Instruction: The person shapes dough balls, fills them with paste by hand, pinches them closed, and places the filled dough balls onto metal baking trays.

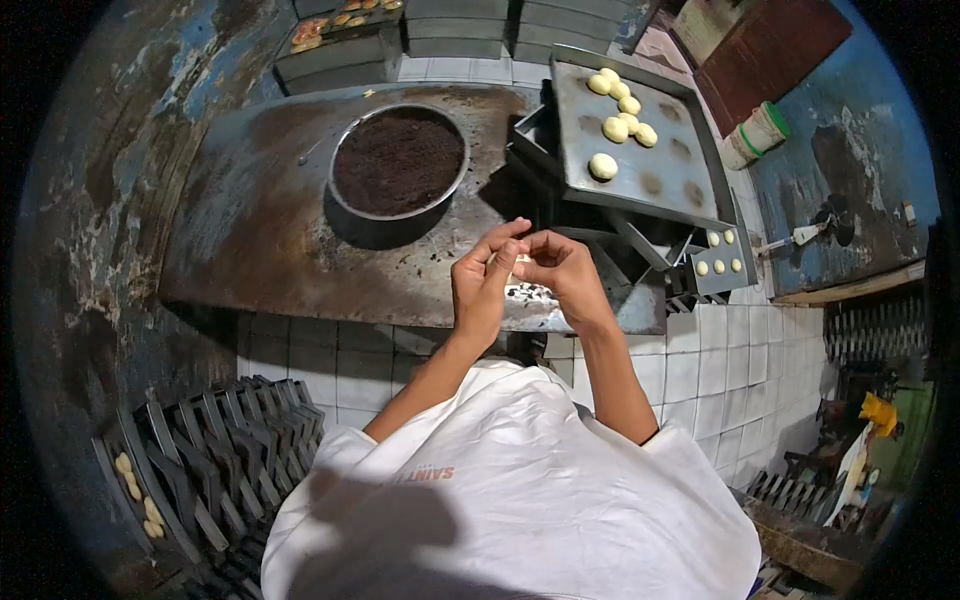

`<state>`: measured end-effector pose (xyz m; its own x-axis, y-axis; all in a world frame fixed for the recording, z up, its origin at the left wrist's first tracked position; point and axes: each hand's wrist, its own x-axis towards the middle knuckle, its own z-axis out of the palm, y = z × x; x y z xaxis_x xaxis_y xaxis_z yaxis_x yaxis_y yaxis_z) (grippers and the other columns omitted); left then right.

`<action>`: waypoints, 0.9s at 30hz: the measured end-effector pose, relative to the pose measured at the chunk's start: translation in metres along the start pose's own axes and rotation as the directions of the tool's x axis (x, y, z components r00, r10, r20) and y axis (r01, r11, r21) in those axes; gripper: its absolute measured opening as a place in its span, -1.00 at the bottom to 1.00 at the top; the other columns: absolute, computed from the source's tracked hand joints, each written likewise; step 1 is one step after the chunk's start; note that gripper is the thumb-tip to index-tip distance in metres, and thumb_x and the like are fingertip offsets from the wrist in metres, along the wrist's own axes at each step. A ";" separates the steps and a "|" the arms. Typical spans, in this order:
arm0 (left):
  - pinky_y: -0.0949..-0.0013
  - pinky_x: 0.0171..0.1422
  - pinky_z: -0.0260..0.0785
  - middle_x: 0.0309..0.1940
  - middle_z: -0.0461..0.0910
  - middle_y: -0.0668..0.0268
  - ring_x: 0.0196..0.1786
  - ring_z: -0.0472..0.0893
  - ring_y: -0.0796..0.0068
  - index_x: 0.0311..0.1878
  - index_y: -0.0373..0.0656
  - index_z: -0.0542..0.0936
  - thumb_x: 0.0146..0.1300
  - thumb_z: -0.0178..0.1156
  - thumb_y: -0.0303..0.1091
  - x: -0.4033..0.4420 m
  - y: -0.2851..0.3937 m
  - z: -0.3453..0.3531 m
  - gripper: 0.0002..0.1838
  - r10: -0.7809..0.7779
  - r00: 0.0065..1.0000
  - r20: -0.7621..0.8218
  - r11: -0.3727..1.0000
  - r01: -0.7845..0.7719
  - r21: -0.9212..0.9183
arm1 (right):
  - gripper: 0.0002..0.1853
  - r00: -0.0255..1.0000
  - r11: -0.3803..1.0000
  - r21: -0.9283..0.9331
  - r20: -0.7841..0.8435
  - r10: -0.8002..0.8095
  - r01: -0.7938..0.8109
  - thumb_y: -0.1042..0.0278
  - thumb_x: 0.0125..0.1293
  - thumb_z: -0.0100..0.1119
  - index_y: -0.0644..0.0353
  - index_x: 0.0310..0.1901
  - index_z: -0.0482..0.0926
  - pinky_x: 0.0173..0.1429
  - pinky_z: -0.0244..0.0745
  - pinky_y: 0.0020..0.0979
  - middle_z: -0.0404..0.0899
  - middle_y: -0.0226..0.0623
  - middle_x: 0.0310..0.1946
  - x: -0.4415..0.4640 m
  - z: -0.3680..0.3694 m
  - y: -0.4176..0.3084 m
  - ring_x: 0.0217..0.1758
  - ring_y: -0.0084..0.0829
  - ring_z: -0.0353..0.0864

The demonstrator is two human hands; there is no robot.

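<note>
My left hand [484, 280] and my right hand [562, 272] meet over the front edge of the worn table [250, 220]. Between their bent fingers is a piece of pale dough [522, 260], mostly covered by the fingers. Dark crumbs lie on a whitish patch of the table just below the hands. A round metal bowl [333, 180] of dark brown crumbly filling [400, 160] stands ahead and to the left. To the right, a metal baking tray [640, 185] carries several pale dough balls [603, 166], bunched mainly in its far half.
Stacked trays support the baking tray; a lower tray [708, 282] holds small dough balls. A rack of trays [220, 450] stands at lower left. Baked goods [310, 35] sit at the back. A green-lidded bucket [755, 135] and a brush-like tool [808, 233] lie at right.
</note>
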<state>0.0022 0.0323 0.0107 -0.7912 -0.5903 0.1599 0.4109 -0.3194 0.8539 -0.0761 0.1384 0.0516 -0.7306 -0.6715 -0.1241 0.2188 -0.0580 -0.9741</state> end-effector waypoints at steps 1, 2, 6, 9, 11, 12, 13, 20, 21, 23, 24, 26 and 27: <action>0.45 0.19 0.44 0.05 0.70 0.14 0.05 0.65 0.49 -0.11 -0.29 0.68 0.53 0.19 -0.26 0.002 -0.009 0.012 -0.75 0.014 0.999 -0.046 1.000 -0.014 0.006 | -0.90 0.999 0.999 -0.038 -0.053 -0.001 -0.001 0.50 0.21 0.49 0.27 -0.30 0.72 -0.12 0.51 -0.55 0.69 -0.36 -0.27 0.001 -0.012 0.003 -0.23 -0.61 0.64; 0.45 0.19 0.44 0.05 0.70 0.14 0.05 0.65 0.49 -0.11 -0.29 0.68 0.53 0.19 -0.26 0.005 -0.019 0.022 -0.75 0.005 0.999 -0.036 1.000 -0.005 0.003 | -0.90 0.994 0.997 -0.078 -0.106 -0.002 -0.007 0.50 0.22 0.48 0.30 -0.29 0.71 -0.12 0.51 -0.55 0.69 -0.37 -0.34 0.002 -0.024 0.004 -0.26 -0.61 0.64; 0.47 -0.11 0.49 -0.24 0.71 0.25 -0.24 0.63 0.57 -0.20 -0.27 0.62 0.55 0.15 -0.25 0.026 -0.060 0.055 -0.73 -0.252 0.928 -0.273 0.968 0.235 -0.092 | -0.71 0.934 0.865 -0.434 -0.127 -0.335 0.251 0.57 0.24 0.41 0.36 0.01 0.73 -0.03 0.56 -0.50 0.68 -0.33 -0.19 -0.005 -0.051 0.005 -0.14 -0.55 0.64; 0.45 -0.14 0.50 -0.31 0.70 0.25 -0.30 0.64 0.55 -0.24 -0.28 0.60 0.55 0.17 -0.24 0.038 -0.072 0.079 -0.71 -0.351 0.902 -0.252 0.936 0.337 -0.097 | -0.60 0.954 0.878 -0.422 -0.087 -0.285 0.224 0.57 0.17 0.44 0.26 0.10 0.71 0.01 0.58 -0.43 0.65 -0.24 -0.08 -0.007 -0.090 0.005 -0.07 -0.44 0.67; 0.45 -0.13 0.51 -0.31 0.70 0.24 -0.28 0.66 0.54 -0.25 -0.29 0.60 0.55 0.17 -0.24 0.041 -0.079 0.110 -0.70 -0.327 0.916 -0.233 0.945 0.325 -0.045 | -0.59 0.952 0.858 -0.464 -0.088 -0.292 0.220 0.51 0.17 0.45 0.24 0.09 0.71 -0.01 0.59 -0.38 0.66 -0.16 -0.06 -0.005 -0.123 0.005 -0.09 -0.36 0.70; 0.45 -0.11 0.52 -0.30 0.70 0.23 -0.26 0.67 0.52 -0.26 -0.30 0.61 0.55 0.17 -0.24 0.042 -0.080 0.126 -0.69 -0.289 0.931 -0.222 0.955 0.297 0.002 | -0.63 0.959 0.867 -0.467 -0.121 -0.257 0.173 0.51 0.15 0.47 0.25 0.04 0.71 -0.02 0.58 -0.39 0.66 -0.21 -0.07 -0.003 -0.138 0.001 -0.10 -0.38 0.69; 0.40 0.00 0.53 -0.18 0.72 0.16 -0.13 0.70 0.45 -0.28 -0.34 0.62 0.56 0.15 -0.24 0.042 -0.081 0.139 -0.66 -0.269 0.937 -0.223 0.943 0.304 0.139 | -0.66 0.962 0.873 -0.470 -0.155 -0.224 0.128 0.52 0.14 0.48 0.26 -0.01 0.71 -0.03 0.57 -0.39 0.66 -0.26 -0.08 -0.002 -0.152 -0.003 -0.11 -0.40 0.68; 0.02 0.57 0.10 0.28 0.61 0.08 0.50 0.41 0.10 -0.28 -0.26 0.74 0.62 -0.07 -0.03 0.059 -0.097 0.190 -0.44 0.119 0.890 0.439 0.816 -0.340 0.467 | -0.51 0.976 0.980 0.051 0.113 0.184 -0.190 0.27 0.35 0.40 0.37 0.20 0.51 0.18 0.54 -0.43 0.63 -0.26 0.05 0.007 -0.233 -0.042 0.10 -0.51 0.60; -0.05 0.62 -0.05 0.34 0.56 0.08 0.55 0.33 0.05 -0.22 -0.21 0.77 0.58 -0.05 0.05 0.059 -0.092 0.195 -0.43 0.024 0.884 0.467 0.788 -0.304 0.535 | -0.54 0.920 0.955 -0.058 0.257 0.295 -0.290 0.24 0.39 0.36 0.36 0.19 0.57 0.14 0.56 -0.44 0.65 -0.29 0.03 0.010 -0.249 -0.047 0.04 -0.55 0.60; -0.03 0.59 -0.04 0.41 0.49 0.11 0.54 0.34 0.06 0.05 -0.14 0.74 0.49 0.06 0.08 0.056 -0.086 0.205 -0.51 0.013 0.902 0.432 0.748 -0.296 0.594 | -0.60 0.879 0.954 -0.215 0.385 0.280 -0.210 0.24 0.34 0.42 0.29 0.12 0.68 0.05 0.57 -0.46 0.70 -0.38 -0.07 0.023 -0.279 -0.060 -0.03 -0.59 0.61; -0.02 0.58 -0.05 0.41 0.49 0.14 0.52 0.36 0.08 0.15 -0.10 0.71 0.47 0.14 0.02 0.053 -0.087 0.208 -0.56 0.055 0.916 0.397 0.747 -0.302 0.592 | -0.61 0.867 0.937 -0.331 0.429 0.252 -0.109 0.24 0.31 0.44 0.26 0.10 0.70 0.01 0.57 -0.46 0.72 -0.40 -0.10 0.037 -0.289 -0.071 -0.06 -0.60 0.62; 0.07 0.53 0.10 0.34 0.53 0.09 0.44 0.43 0.06 0.18 -0.18 0.66 0.40 0.22 -0.05 0.048 -0.087 0.202 -0.54 0.122 0.946 0.300 0.743 -0.288 0.604 | -0.58 0.838 0.861 -0.480 0.390 0.382 -0.170 0.44 0.25 0.46 0.32 0.13 0.65 0.06 0.58 -0.45 0.72 -0.33 -0.05 0.067 -0.302 -0.117 0.00 -0.58 0.63; 0.09 0.51 0.15 0.29 0.56 0.09 0.40 0.46 0.08 0.14 -0.21 0.68 0.40 0.22 -0.09 0.047 -0.087 0.193 -0.57 0.125 0.962 0.244 0.745 -0.253 0.617 | -0.52 0.896 0.753 -0.658 0.334 0.293 -0.001 0.46 0.19 0.49 0.32 0.16 0.64 0.10 0.59 -0.39 0.75 -0.25 -0.06 0.087 -0.311 -0.128 0.00 -0.48 0.68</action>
<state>-0.1582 0.1758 0.0398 -0.8198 -0.4272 0.3813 0.2268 0.3693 0.9012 -0.3687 0.3174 0.1064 -0.3743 -0.8654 -0.3331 -0.2598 0.4428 -0.8582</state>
